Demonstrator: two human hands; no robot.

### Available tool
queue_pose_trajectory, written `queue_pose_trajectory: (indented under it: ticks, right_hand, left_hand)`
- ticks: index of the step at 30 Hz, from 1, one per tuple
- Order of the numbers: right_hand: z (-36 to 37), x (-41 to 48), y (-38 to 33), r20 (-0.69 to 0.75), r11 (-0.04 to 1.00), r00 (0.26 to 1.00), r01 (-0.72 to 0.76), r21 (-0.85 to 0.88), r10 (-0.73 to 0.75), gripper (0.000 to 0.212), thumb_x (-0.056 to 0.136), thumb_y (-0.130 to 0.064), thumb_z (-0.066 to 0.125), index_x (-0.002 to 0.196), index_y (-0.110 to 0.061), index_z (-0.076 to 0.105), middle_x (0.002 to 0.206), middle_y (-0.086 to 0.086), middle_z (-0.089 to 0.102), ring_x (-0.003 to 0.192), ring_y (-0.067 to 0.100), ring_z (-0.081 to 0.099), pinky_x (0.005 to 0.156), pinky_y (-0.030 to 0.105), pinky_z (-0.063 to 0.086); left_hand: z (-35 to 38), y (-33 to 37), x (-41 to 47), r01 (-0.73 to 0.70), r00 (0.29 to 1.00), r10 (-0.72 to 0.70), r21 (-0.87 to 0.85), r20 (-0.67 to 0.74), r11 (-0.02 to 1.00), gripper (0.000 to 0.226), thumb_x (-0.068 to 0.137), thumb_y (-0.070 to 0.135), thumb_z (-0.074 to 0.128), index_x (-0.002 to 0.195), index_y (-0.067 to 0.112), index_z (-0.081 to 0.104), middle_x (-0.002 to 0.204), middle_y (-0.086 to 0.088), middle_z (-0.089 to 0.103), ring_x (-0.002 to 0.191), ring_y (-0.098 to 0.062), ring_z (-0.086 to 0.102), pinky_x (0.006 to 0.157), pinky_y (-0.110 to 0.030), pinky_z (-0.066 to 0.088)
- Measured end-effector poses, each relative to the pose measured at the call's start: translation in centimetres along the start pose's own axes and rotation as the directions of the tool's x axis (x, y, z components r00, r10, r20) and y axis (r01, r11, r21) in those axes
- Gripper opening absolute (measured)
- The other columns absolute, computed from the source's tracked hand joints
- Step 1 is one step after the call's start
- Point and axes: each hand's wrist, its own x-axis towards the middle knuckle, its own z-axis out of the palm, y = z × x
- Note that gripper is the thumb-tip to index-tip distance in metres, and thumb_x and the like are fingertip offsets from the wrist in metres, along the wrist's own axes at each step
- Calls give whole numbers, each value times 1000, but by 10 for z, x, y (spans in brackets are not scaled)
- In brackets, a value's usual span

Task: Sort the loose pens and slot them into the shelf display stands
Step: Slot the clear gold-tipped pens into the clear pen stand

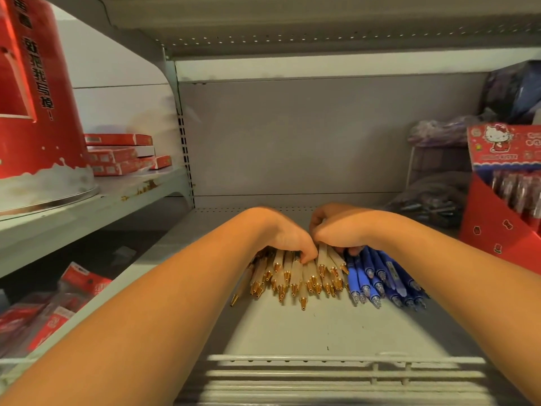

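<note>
A pile of several cream pens with gold tips (pixel 295 278) lies on the grey shelf (pixel 307 326), tips pointing towards me. To its right lies a bunch of several blue pens (pixel 380 276). My left hand (pixel 288 235) rests on top of the cream pens with its fingers curled down over them. My right hand (pixel 341 230) sits beside it, fingers curled over the seam between the cream and blue pens. The far ends of the pens are hidden under both hands.
A red display stand (pixel 503 200) holding several pens stands at the right, with bagged goods (pixel 436 197) behind it. Red boxes (pixel 123 155) and a big red tub (pixel 35 92) fill the left shelf. A white wire rail (pixel 336 373) edges the shelf front.
</note>
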Motion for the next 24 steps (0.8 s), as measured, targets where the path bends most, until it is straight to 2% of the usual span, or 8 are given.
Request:
queue_pose_trajectory:
  ticks: [2, 5, 7, 10, 14, 18, 21, 24]
  right_hand:
    - [1, 1, 1, -9, 1000, 1000, -4, 20, 4, 16, 87, -25, 62, 102, -20, 60, 77, 4, 63, 59, 16, 57, 43, 20, 47]
    - [2, 3, 3, -19, 998, 1000, -7, 64, 8, 17, 89, -23, 63, 105, -18, 60, 79, 5, 63, 57, 15, 58, 41, 19, 46]
    - [2, 4, 4, -25, 994, 999, -19, 109, 22, 18, 90, -21, 63, 107, -16, 59, 79, 7, 62, 54, 15, 58, 40, 19, 46]
    - [2, 5, 4, -45, 988, 998, -33, 149, 40, 15, 92, -16, 56, 106, -13, 59, 77, 10, 61, 52, 16, 57, 40, 19, 47]
    - [2, 6, 5, -48, 987, 998, -36, 158, 44, 14, 92, -15, 52, 103, -11, 59, 73, 10, 59, 50, 17, 56, 40, 21, 48]
    - [1, 7, 5, -21, 981, 999, -25, 192, 29, 12, 94, -14, 54, 105, -10, 57, 76, 12, 59, 58, 19, 59, 41, 25, 52]
    - [0, 7, 5, -15, 977, 1000, -15, 211, 18, 15, 94, -12, 54, 109, -8, 57, 81, 14, 60, 64, 22, 61, 46, 28, 56]
    - [1, 7, 5, -37, 981, 999, -13, 194, 21, 15, 94, -12, 53, 107, -8, 57, 82, 13, 62, 64, 21, 62, 44, 26, 54]
  left_hand:
    - [2, 1, 1, -5, 1000, 5, -8, -10, 1000, 17, 88, 21, 48, 75, 10, 49, 68, -8, 53, 55, -19, 50, 39, -15, 46]
    - [3, 1, 3, 5, 1000, -6, -26, -30, 1000, 18, 88, 22, 49, 76, 10, 51, 58, -7, 55, 44, -17, 53, 36, -20, 47]
    - [4, -2, 3, 29, 999, -30, -62, -30, 998, 20, 89, 28, 51, 80, 11, 54, 66, -8, 60, 53, -18, 58, 44, -19, 51]
    - [4, -7, 5, 79, 996, -84, -117, -41, 990, 27, 90, 42, 57, 86, 15, 58, 84, -9, 67, 75, -22, 65, 65, -27, 53]
    - [6, -7, 9, 88, 995, -94, -123, -44, 989, 30, 91, 46, 60, 86, 17, 54, 88, -7, 62, 77, -21, 60, 63, -28, 48]
    - [4, -7, 9, 111, 993, -116, -149, -28, 983, 30, 90, 43, 61, 86, 15, 53, 90, -10, 63, 78, -23, 60, 64, -31, 49]
    - [4, -7, 12, 121, 992, -124, -140, -10, 983, 27, 90, 39, 59, 85, 12, 60, 75, -8, 70, 68, -21, 65, 60, -29, 54]
    - [6, -9, 13, 127, 992, -125, -165, 19, 978, 23, 90, 28, 55, 85, 8, 65, 87, -13, 68, 72, -27, 64, 75, -36, 55]
